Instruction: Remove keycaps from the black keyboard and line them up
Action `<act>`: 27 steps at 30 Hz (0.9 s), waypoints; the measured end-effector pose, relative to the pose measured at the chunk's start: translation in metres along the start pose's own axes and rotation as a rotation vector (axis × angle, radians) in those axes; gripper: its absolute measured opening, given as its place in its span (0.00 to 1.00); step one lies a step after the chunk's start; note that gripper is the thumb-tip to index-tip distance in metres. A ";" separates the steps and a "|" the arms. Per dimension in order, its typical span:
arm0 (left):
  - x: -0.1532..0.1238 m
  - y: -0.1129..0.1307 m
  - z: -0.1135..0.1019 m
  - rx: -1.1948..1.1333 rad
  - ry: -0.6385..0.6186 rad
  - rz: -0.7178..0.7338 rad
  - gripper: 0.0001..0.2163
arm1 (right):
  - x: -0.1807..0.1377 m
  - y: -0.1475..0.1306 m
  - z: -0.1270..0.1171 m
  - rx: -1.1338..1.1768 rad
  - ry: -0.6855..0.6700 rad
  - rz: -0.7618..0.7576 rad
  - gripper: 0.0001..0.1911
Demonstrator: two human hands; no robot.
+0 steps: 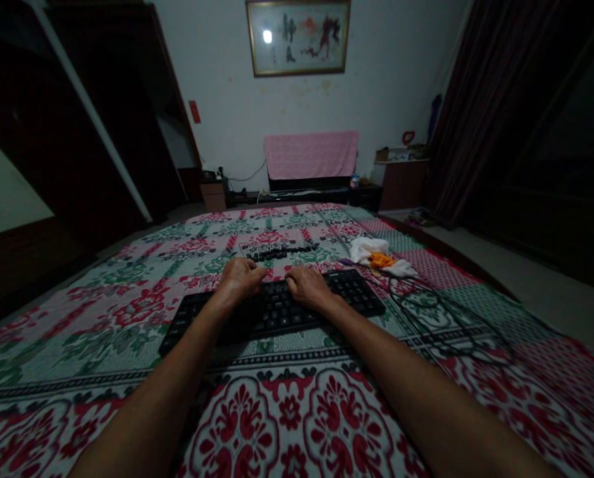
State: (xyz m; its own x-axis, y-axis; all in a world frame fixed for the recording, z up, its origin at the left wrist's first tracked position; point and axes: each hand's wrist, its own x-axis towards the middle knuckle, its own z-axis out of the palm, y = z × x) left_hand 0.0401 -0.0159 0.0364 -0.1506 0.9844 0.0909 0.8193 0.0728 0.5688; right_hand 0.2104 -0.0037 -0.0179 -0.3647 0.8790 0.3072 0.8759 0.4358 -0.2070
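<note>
Broadly, we have a red, green and white patterned cloth (348, 425) filling the lower and middle frame; what bears it is covered, so we cannot name it. On it, at the centre of the frame, lies the black keyboard (277, 312), slightly askew, its left end nearer the bottom edge. A dark cable (401, 306) lies in loose loops at right of centre.

Both our hands are at the keyboard's far edge: the left hand (239, 277) just left of the frame's middle, the right hand (309, 285) just right of it. The fingers of both are bent and drawn in narrow; whether they hold anything, we cannot tell in this dim light. Beyond the keyboard's right half sits a crumpled white bundle (369, 249) with an orange piece (381, 260) against it. Smallest are the dark pieces (277, 253) strung in a row above our hands; they look like loose keycaps.

For close work on the keys, we would do best to brace the frame with one hand, work straight and lightly with the other, and leave that row unbrushed by our knuckles, since soft cloth gives underneath.
</note>
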 end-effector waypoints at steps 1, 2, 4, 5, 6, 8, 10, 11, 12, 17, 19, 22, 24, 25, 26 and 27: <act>-0.001 0.001 -0.002 0.017 0.000 -0.002 0.10 | 0.000 0.000 0.000 0.003 -0.002 -0.002 0.16; -0.003 0.002 -0.004 0.026 -0.002 -0.005 0.10 | 0.000 0.000 0.000 0.006 -0.004 -0.003 0.16; -0.003 0.001 -0.006 0.028 -0.006 -0.017 0.10 | -0.001 0.000 0.001 0.008 -0.003 -0.005 0.16; -0.003 -0.001 -0.006 0.028 -0.003 -0.024 0.10 | -0.001 0.000 0.000 0.007 -0.001 -0.006 0.16; -0.003 -0.002 -0.006 0.027 -0.002 -0.024 0.10 | -0.001 -0.001 0.000 0.006 0.000 -0.006 0.16; -0.003 -0.004 -0.004 0.015 -0.005 -0.014 0.11 | -0.001 -0.001 -0.001 0.003 -0.001 -0.007 0.17; -0.002 -0.005 -0.003 0.002 0.000 -0.002 0.11 | -0.001 -0.001 -0.002 0.001 -0.004 -0.007 0.17; -0.002 -0.006 -0.002 0.002 0.007 -0.003 0.11 | -0.001 -0.001 -0.002 0.002 -0.004 -0.006 0.17; -0.002 -0.006 -0.002 0.005 0.017 -0.005 0.11 | -0.001 -0.001 -0.002 0.003 -0.004 -0.005 0.17; -0.003 -0.006 -0.002 0.035 0.010 -0.004 0.11 | -0.001 -0.001 -0.001 -0.001 -0.016 0.002 0.17; -0.004 -0.005 -0.001 0.033 0.022 0.008 0.11 | 0.000 0.000 0.000 -0.008 -0.018 0.000 0.17; -0.006 -0.003 0.001 0.050 0.042 0.045 0.11 | 0.000 0.000 0.002 -0.014 -0.007 -0.005 0.17; -0.008 -0.001 0.001 0.077 0.035 0.060 0.12 | 0.000 0.000 0.002 -0.016 -0.003 -0.005 0.17; -0.009 0.000 0.002 0.087 0.029 0.062 0.12 | 0.000 0.000 0.002 -0.015 -0.007 -0.004 0.17; -0.009 0.001 0.002 0.097 0.024 0.060 0.12 | 0.000 0.000 0.002 -0.013 -0.012 -0.003 0.17; -0.010 0.003 0.002 0.109 0.025 0.056 0.12 | 0.000 0.000 0.002 -0.010 -0.016 -0.004 0.17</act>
State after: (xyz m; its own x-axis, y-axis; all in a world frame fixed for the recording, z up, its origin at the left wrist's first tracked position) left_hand 0.0450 -0.0256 0.0356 -0.1152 0.9833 0.1409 0.8820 0.0360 0.4698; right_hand 0.2102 -0.0032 -0.0199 -0.3728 0.8805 0.2930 0.8778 0.4369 -0.1962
